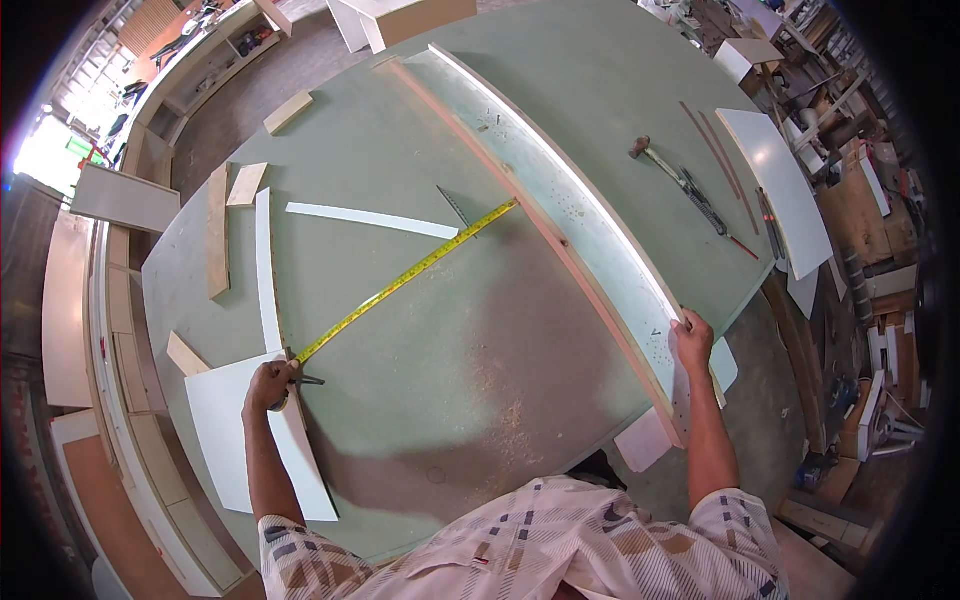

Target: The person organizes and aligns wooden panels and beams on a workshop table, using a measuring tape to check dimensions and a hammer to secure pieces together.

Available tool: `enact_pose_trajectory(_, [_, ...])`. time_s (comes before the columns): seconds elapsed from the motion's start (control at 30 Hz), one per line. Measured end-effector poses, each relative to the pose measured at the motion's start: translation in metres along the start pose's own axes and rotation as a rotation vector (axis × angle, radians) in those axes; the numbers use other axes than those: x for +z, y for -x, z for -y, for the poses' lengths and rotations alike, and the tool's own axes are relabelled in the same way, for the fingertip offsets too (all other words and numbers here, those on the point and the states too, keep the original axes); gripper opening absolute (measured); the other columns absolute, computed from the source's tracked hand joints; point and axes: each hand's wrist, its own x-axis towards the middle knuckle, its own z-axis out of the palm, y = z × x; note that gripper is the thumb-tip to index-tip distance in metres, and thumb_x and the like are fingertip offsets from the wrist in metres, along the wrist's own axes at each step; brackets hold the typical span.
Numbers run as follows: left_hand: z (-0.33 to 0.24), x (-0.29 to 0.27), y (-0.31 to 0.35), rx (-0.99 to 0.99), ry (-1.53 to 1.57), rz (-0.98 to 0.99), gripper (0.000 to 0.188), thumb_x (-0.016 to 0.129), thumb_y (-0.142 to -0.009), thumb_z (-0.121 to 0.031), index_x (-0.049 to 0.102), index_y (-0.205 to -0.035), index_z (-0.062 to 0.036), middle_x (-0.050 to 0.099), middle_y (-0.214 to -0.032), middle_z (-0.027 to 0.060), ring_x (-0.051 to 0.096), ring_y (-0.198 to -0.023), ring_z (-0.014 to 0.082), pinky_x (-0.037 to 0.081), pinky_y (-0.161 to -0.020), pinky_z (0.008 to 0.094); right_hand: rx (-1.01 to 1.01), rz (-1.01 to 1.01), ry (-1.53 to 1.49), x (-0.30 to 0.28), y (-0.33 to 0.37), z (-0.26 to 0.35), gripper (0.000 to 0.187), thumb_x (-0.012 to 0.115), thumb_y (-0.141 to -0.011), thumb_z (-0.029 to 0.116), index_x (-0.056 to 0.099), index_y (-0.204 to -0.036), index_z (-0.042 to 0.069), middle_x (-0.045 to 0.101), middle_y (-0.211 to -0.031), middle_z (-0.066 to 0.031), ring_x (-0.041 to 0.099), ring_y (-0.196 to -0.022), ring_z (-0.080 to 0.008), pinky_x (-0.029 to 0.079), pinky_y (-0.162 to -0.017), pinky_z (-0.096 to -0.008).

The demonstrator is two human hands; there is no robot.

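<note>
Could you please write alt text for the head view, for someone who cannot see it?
A person's left hand holds a yellow tape measure stretched across a green table toward a long, wood-edged white panel, whose near part the right hand grips. A hammer lies on the table's right side.

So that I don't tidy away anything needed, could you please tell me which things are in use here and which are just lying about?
Seemingly in use:
- yellow tape measure, in the left hand
- long trough-shaped panel, gripped by the right hand

Seemingly lying about:
- hammer
- loose white strip
- wooden offcuts
</note>
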Motion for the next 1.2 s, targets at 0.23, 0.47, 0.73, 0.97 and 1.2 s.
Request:
enact_pose_trajectory(0.23, [0.001,-0.001,0.0,0.007,0.005,0.021,0.047,0.062,-0.099,-0.042,0.075,-0.086,0.0008,0.068,-0.071,0.0078,0.06,-0.065,0.0159,0.049,-0.065,0.0353,0.003,-0.006,0.007,0.002,-0.001,-0.005,0.033,0.075,-0.08,0.005,0.071,-0.113,0.0,0.068,-0.079,-0.0107,0.061,-0.069,-0.0178,0.049,-0.067,-0.0326])
enact_pose_trajectory(0.47, [0.014,-0.004,-0.001,0.028,0.041,0.027,0.046,0.062,-0.1,-0.04,0.074,-0.086,0.002,0.067,-0.07,0.0066,0.058,-0.064,0.0146,0.048,-0.064,0.0338,0.024,0.032,-0.006,0.001,-0.002,0.002,0.033,0.075,-0.08,0.006,0.071,-0.112,-0.001,0.07,-0.081,-0.0121,0.062,-0.07,-0.019,0.049,-0.067,-0.0338])
enact_pose_trajectory(0.73, [0.001,0.001,-0.001,0.044,0.048,0.032,0.047,0.061,-0.101,-0.04,0.071,-0.081,0.0013,0.062,-0.067,0.0035,0.053,-0.062,0.0132,0.045,-0.061,0.0335,0.041,0.041,0.047,-0.007,-0.003,0.007,0.035,0.078,-0.078,0.009,0.071,-0.111,-0.002,0.069,-0.079,-0.0151,0.062,-0.068,-0.0248,0.049,-0.066,-0.0374])
enact_pose_trajectory(0.97, [0.004,0.002,-0.003,0.05,0.078,0.033,0.047,0.06,-0.102,-0.037,0.068,-0.075,0.0009,0.059,-0.065,0.0008,0.05,-0.061,0.0111,0.043,-0.059,0.0329,0.051,0.046,0.051,-0.005,-0.003,0.002,0.041,0.08,-0.076,0.011,0.07,-0.114,-0.003,0.071,-0.086,-0.0206,0.067,-0.075,-0.0329,0.051,-0.071,-0.041])
enact_pose_trajectory(1.2, [0.015,0.0,-0.006,0.054,0.068,0.045,0.049,0.063,-0.098,-0.046,0.076,-0.086,-0.0004,0.067,-0.07,0.0054,0.057,-0.063,0.0125,0.047,-0.061,0.0324,0.049,0.049,0.081,-0.007,-0.004,0.004,0.042,0.08,-0.076,0.012,0.07,-0.115,-0.003,0.071,-0.086,-0.0207,0.067,-0.076,-0.0323,0.051,-0.071,-0.0406])
